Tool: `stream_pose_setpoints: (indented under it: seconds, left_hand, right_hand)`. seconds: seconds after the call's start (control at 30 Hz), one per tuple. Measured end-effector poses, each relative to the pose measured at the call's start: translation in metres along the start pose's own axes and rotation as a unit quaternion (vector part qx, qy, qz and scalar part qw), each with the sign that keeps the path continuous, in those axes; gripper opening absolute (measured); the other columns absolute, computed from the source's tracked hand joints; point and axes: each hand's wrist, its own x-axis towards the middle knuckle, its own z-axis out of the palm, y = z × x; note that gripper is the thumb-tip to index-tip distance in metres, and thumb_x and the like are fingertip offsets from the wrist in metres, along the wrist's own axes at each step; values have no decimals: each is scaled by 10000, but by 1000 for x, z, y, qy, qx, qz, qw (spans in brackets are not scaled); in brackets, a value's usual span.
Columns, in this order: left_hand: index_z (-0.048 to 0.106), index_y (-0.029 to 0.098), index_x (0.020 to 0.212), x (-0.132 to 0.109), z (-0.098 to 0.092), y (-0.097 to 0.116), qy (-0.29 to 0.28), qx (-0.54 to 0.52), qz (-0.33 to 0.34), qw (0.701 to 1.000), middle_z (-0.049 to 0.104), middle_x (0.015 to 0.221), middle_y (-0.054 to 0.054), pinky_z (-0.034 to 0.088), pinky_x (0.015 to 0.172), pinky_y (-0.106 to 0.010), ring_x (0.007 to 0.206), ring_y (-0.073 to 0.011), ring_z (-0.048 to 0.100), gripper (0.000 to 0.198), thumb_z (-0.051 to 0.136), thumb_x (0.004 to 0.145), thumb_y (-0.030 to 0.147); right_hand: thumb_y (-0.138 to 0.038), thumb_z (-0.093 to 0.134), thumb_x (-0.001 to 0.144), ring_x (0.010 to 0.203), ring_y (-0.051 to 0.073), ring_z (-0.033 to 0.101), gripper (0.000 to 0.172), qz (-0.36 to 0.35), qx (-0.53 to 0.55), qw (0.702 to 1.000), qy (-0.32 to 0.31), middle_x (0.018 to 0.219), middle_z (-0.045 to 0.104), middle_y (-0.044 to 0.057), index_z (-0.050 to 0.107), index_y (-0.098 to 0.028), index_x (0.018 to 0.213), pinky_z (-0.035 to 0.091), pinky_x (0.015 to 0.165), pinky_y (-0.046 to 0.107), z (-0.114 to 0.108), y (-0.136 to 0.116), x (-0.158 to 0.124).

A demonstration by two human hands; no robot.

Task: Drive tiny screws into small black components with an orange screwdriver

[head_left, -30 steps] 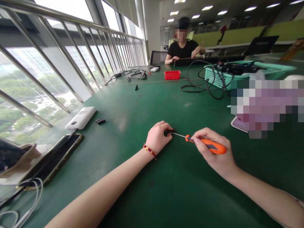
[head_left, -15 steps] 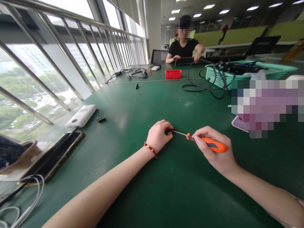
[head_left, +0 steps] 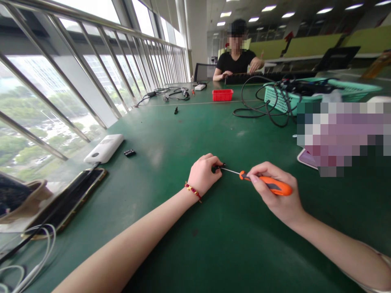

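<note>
My left hand (head_left: pixel 205 174) rests on the green table (head_left: pixel 171 228), its thumb and fingers pinched round a small black part (head_left: pixel 217 167). Fingers cover much of that part, so its exact kind does not show. In my right hand (head_left: pixel 276 195) is an orange and grey screwdriver (head_left: pixel 276 186), gripped by its handle. The thin metal shaft points left, and its tip meets the black part at my left fingertips. A small black block (head_left: pixel 130 153) lies on the table to the left, apart from both hands.
At left lie a white power bank (head_left: pixel 104 149) and a dark phone (head_left: pixel 71 195) with cables. A red tray (head_left: pixel 222 95), a small black piece (head_left: pixel 176 110) and a green basket (head_left: pixel 279 99) with black cables are farther back. Across the table sits a person (head_left: pixel 235 61) in black.
Both my hands, the black part and the screwdriver keep practically the same place. Across the table, the person's hand has lifted slightly.
</note>
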Motion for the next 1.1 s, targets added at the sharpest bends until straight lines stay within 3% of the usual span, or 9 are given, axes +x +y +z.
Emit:
stream_pose_setpoints:
  seconds: [0.4, 0.6, 0.67, 0.73, 0.83, 0.9, 1.03, 1.1]
  left_hand:
    - [649, 194, 752, 0, 1, -1, 0, 18, 8, 1000, 628, 821, -11, 479, 702, -260, 792, -164, 586, 154, 548, 663, 119]
    - [643, 196, 748, 0, 0, 1, -2, 31, 5, 1000, 622, 821, -12, 480, 700, -260, 798, -166, 585, 145, 547, 665, 125]
    - [641, 198, 744, 0, 0, 1, -5, 31, 2, 1000, 623, 820, -11, 481, 708, -263, 800, -167, 585, 142, 549, 663, 125]
    - [639, 197, 742, 0, 0, 1, -4, 30, 2, 1000, 624, 821, -12, 482, 710, -265, 798, -167, 586, 139, 551, 663, 124]
    - [639, 192, 747, 0, 1, 0, -1, 28, 8, 1000, 623, 821, -13, 482, 705, -265, 793, -167, 585, 143, 551, 661, 119]
    - [638, 188, 744, 0, 1, -1, 0, 27, 9, 1000, 622, 817, -14, 481, 700, -266, 788, -167, 584, 143, 552, 658, 114]
    - [637, 186, 738, 0, 1, 0, -1, 26, 6, 1000, 622, 815, -15, 479, 696, -266, 788, -168, 583, 142, 551, 656, 110]
    - [637, 187, 741, 0, 0, 1, -3, 25, 6, 1000, 622, 820, -15, 479, 699, -266, 790, -168, 582, 143, 548, 657, 111]
  right_hand:
    - [-220, 575, 778, 442, 93, 510, 54, 38, 30, 999, 2, 535, 536, -49, 534, -207, 810, 410, 449, 211, 4, -2, -2]
    - [-220, 616, 713, 731, 155, 586, 453, 23, 91, 994, 57, 886, 548, 33, 428, -214, 1125, 501, 639, 290, 10, 5, -5]
    - [-237, 601, 737, 603, 126, 553, 396, 27, 81, 996, 35, 753, 538, -10, 446, -216, 1100, 473, 560, 260, 8, 5, -6]
    - [-239, 583, 766, 470, 93, 486, 229, 28, 45, 999, 2, 593, 500, -51, 512, -213, 983, 418, 479, 229, 6, 3, -6]
    - [-227, 579, 778, 429, 83, 462, 94, 27, 14, 999, -24, 521, 487, -59, 548, -210, 864, 387, 447, 220, 3, 3, -5]
    - [-205, 587, 765, 476, 96, 494, 192, 21, 32, 999, 1, 577, 509, -49, 529, -215, 948, 435, 507, 237, 4, 4, -4]
    - [-172, 625, 704, 707, 153, 568, 556, 0, 101, 993, 64, 893, 543, 36, 373, -233, 1195, 505, 675, 322, 8, 9, -2]
    - [-189, 631, 699, 691, 154, 552, 613, 4, 108, 993, 54, 840, 520, 19, 333, -228, 1233, 496, 629, 310, 7, 9, -2]
